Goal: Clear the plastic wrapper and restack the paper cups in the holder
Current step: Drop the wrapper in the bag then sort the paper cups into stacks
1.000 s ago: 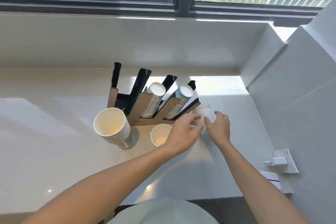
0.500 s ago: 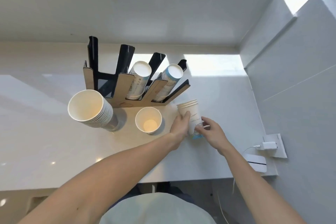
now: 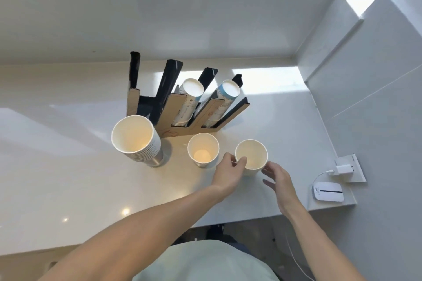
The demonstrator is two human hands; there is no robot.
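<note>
A wooden and black cup holder stands on the white counter with two cup stacks leaning in its right slots. In front of it stand a tall stack of white paper cups on the left and a single cup in the middle. To the right is a short stack of cups, upright with its mouth open. My left hand grips its rim on the left side. My right hand hovers at its right side, fingers spread, touching nothing that I can make out. No plastic wrapper is visible.
A white wall closes the counter on the right. On the counter's right corner lie a white charger plug on a socket plate and a small white device. The counter's front edge runs just below my forearms.
The short cup stack lay tilted on its side between both hands; now it stands upright. My right hand has let go of it. The camera has tilted further down.
</note>
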